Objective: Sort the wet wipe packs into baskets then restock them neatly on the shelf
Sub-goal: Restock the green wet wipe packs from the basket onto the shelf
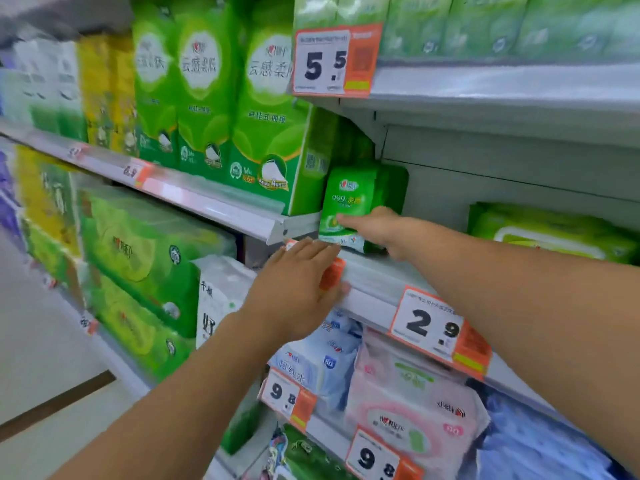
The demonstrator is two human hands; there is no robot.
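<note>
Landmark: the grey shelf with the "2.9" price tag clipped to its front edge.
Wet wipe pack: a small green wet wipe pack stood upright at the left end of that shelf, its bottom edge at the shelf's front lip, with more green packs directly behind it.
Right hand: the right hand reached over the shelf and gripped the front pack at its lower right, fingers curled across its face.
Left hand: the left hand lay flat and relaxed, fingers straight, against the shelf's front edge just below the pack, partly covering an orange label; it held nothing.
Right of the pack: a wide flat green wipes pack lay on the same shelf, well apart.
Left of the pack: tall green tissue boxes stood on the neighbouring shelf.
Above: a "5.5" price tag hung from the upper shelf.
Below: pale blue packs and pink packs filled the lower shelf.
</note>
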